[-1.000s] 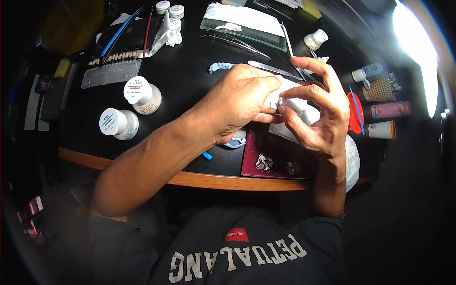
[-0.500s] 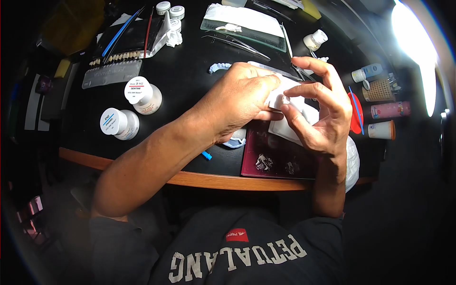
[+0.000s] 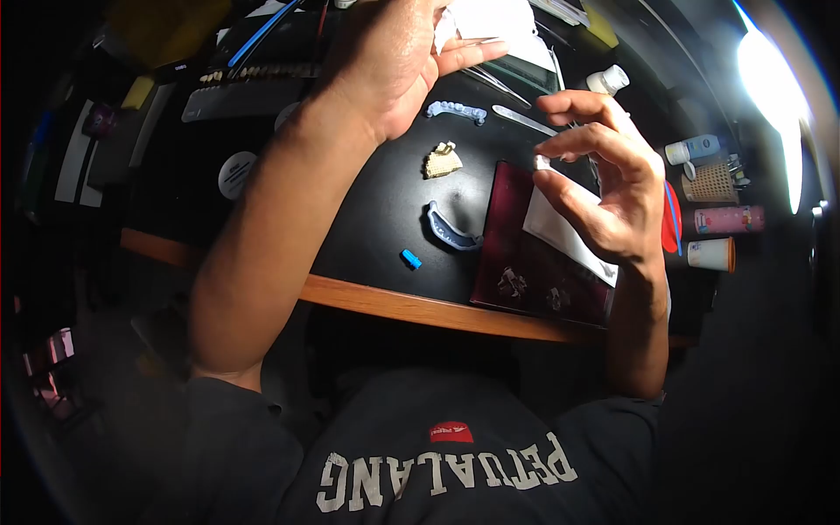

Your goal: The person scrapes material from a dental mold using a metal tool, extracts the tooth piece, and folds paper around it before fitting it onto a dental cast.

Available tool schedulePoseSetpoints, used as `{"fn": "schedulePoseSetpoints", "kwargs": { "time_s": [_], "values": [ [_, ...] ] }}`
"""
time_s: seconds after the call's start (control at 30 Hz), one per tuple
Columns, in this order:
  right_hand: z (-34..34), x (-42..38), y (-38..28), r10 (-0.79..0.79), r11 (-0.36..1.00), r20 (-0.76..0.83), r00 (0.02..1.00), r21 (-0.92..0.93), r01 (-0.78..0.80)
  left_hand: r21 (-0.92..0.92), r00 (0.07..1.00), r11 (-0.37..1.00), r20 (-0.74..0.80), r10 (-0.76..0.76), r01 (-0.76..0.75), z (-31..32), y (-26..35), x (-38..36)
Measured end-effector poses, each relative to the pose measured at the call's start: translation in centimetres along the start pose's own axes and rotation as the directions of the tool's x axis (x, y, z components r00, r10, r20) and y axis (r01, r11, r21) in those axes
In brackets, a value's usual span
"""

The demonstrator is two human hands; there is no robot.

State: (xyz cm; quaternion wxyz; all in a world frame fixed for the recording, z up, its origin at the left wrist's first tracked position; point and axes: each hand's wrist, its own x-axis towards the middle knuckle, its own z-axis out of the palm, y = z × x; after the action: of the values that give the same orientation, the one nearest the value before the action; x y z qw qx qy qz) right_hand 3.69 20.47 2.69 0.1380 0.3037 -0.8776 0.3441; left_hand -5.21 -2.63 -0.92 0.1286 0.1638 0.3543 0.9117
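My left hand (image 3: 389, 74) reaches over the white paper (image 3: 499, 17) on the glass plate at the top. Its thumb side is stretched out, a thin tool tip and white material show beside it, and the other fingers are partly hidden or cut off. Between thumb and fingertip, my right hand (image 3: 604, 188) pinches a small whitish piece (image 3: 542, 163), held up above the dark red board (image 3: 499, 236). Left of that board lie a yellowish model piece (image 3: 443, 161), a blue-grey curved mould (image 3: 451, 229) and a small blue part (image 3: 410, 259).
A blue row of teeth (image 3: 457, 111) and a metal spatula (image 3: 522, 120) lie beyond the board. Folded white tissue (image 3: 569, 232) rests on it. A small jar (image 3: 607, 80) stands farther back. At the right are a basket (image 3: 707, 184) and a paper cup (image 3: 710, 255).
My left hand has moved away from my right hand, up and left toward the glass plate. The model piece and mould are uncovered. My right hand still pinches the small piece.
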Motion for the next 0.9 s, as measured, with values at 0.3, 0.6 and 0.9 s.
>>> {"fn": "schedulePoseSetpoints", "kwargs": {
  "time_s": [0.3,0.6,0.9],
  "values": [
    [4.6,2.3,1.5,0.077,0.994,0.165,0.983,0.070,-0.089,0.037,0.998,0.998,0.000,0.060,-0.060,-0.6,1.0,0.3],
    [6.0,3.2,2.0,0.130,0.986,0.197,0.972,0.082,-0.148,0.047,0.995,0.994,0.008,0.101,-0.101,-1.0,0.6,-0.4],
    [6.0,3.1,2.2,0.137,0.983,0.202,0.970,0.091,-0.158,0.048,0.992,0.991,-0.014,0.123,-0.122,-0.1,0.6,-1.1]
  ]
}}
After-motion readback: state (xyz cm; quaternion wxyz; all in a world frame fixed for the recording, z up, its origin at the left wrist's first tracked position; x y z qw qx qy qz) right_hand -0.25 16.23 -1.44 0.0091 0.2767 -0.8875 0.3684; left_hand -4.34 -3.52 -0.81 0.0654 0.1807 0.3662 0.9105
